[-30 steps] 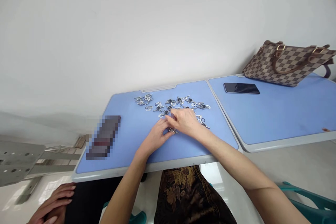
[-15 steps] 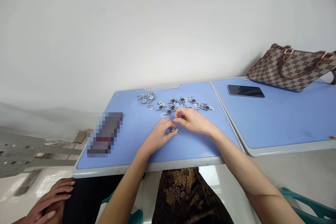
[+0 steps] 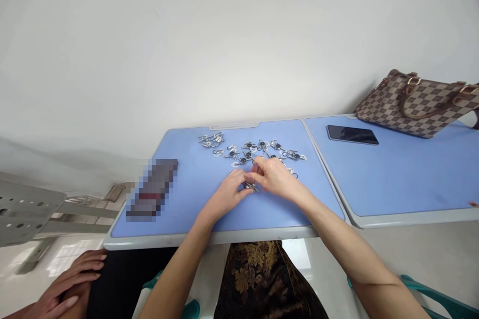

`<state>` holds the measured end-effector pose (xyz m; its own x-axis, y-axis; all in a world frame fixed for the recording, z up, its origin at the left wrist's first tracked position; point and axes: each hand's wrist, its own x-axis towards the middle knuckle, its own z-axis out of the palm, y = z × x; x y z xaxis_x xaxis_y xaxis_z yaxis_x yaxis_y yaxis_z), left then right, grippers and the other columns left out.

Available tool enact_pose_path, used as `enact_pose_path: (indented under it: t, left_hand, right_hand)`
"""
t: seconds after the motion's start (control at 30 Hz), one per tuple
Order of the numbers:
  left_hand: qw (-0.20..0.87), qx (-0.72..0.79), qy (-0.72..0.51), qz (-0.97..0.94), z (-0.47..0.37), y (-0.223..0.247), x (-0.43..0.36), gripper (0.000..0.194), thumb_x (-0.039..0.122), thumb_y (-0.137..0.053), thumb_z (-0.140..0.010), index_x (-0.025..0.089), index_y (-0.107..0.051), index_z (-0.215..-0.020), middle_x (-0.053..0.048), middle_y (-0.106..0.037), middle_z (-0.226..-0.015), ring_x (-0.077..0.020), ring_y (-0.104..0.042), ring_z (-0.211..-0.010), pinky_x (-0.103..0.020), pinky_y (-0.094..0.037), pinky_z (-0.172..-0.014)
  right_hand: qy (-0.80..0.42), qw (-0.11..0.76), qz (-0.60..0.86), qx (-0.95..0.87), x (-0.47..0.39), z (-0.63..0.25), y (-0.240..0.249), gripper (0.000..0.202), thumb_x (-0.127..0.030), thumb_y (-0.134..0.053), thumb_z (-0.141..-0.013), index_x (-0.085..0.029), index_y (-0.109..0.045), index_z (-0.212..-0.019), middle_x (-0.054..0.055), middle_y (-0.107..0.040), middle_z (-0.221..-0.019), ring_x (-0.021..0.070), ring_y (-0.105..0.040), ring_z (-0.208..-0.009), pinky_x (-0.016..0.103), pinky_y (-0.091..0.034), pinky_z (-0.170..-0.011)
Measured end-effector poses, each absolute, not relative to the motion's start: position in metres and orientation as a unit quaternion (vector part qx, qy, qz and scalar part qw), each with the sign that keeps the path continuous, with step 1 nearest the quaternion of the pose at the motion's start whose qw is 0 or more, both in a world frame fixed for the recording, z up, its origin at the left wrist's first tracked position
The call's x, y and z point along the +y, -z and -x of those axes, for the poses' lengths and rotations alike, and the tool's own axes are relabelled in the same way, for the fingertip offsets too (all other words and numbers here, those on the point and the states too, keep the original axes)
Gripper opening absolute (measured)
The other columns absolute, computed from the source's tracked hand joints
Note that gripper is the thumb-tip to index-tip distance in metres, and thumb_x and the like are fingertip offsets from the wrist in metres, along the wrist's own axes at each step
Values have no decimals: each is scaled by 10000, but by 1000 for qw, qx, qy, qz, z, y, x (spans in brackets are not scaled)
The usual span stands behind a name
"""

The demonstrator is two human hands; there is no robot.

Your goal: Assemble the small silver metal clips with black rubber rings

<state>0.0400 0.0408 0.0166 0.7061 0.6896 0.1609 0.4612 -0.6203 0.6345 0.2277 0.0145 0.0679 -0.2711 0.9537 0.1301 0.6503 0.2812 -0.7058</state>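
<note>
My left hand [image 3: 226,193] rests on the blue desktop, its thumb and fingers closed on a small silver metal piece [image 3: 251,187] that pokes out between them. Right beside it, my right hand [image 3: 276,178] is bent into a pinch, its fingertips meeting the left fingers over that piece. What the right fingertips hold is hidden. Just beyond the hands lie several small metal pieces with black round discs [image 3: 245,160] and silver loops. Farther back on the left is a heap of plain silver metal pieces [image 3: 212,140].
A pixelated dark flat object [image 3: 153,189] lies at the desk's left. On the adjoining right desk [image 3: 396,179] are a black phone [image 3: 352,134] and a checkered handbag [image 3: 411,102]. A white wall stands behind. Another person's hand [image 3: 71,279] rests at lower left.
My right hand has come down and slightly left, its thumb now against the left fingers. A dark ring shows beside its wrist side. My left hand keeps its grip; the view has shifted slightly.
</note>
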Motion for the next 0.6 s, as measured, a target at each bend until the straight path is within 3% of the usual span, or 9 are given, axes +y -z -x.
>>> enact_pose_path:
  t: [0.27, 0.43, 0.6]
  left_hand:
    - [316, 342, -206, -861, -38, -14, 42, 110, 240, -636, -874, 205, -639, -978, -31, -634, -997, -214, -565, -989, -356, -460, -901]
    - [335, 349, -210, -849, -40, -13, 42, 240, 261, -650, -862, 214, -643, -1097, -55, -627, -1173, -237, -561, -1112, -392, -435, -1010]
    - [335, 347, -211, -850, -40, -13, 42, 245, 240, -655, -857, 220, -651, -1101, -55, -630, -1205, -244, -553, -1153, -400, -428, -1031]
  right_hand:
    - [-289, 358, 454, -763, 17, -236, -63, 134, -284, -565, -941, -193, -579, -843, -37, -570, -682, 106, -478, -605, 234, -332, -588]
    - [-317, 326, 421, -785, 13, -231, -63, 37, -204, -513, -950, -202, -541, -926, -30, -586, -726, 121, -495, -640, 245, -368, -623]
    - [-308, 319, 425, -789, 15, -229, -61, 33, -177, -515, -947, -202, -526, -928, -18, -600, -754, 132, -518, -676, 254, -389, -647]
